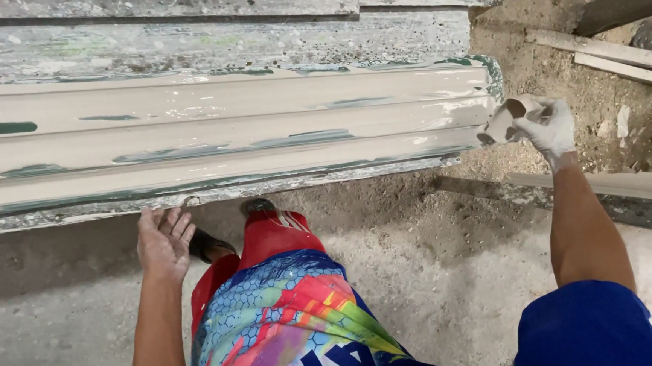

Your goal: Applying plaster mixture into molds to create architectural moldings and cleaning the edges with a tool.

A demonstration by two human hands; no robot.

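Observation:
A long moulded panel (209,130) coated in wet beige putty, with green showing through, lies across the upper part of the view on a paint-spattered bench. My right hand (553,128), smeared white, grips a small putty-covered scraper (505,121) at the panel's right end. My left hand (164,242) hangs bare and loosely spread just below the panel's front edge, holding nothing.
A spattered plank (212,43) lies behind the panel. Wooden strips (620,56) lie on the sandy ground at the right. Another long strip (628,183) runs under my right forearm. My legs in colourful shorts (289,313) stand on the concrete floor.

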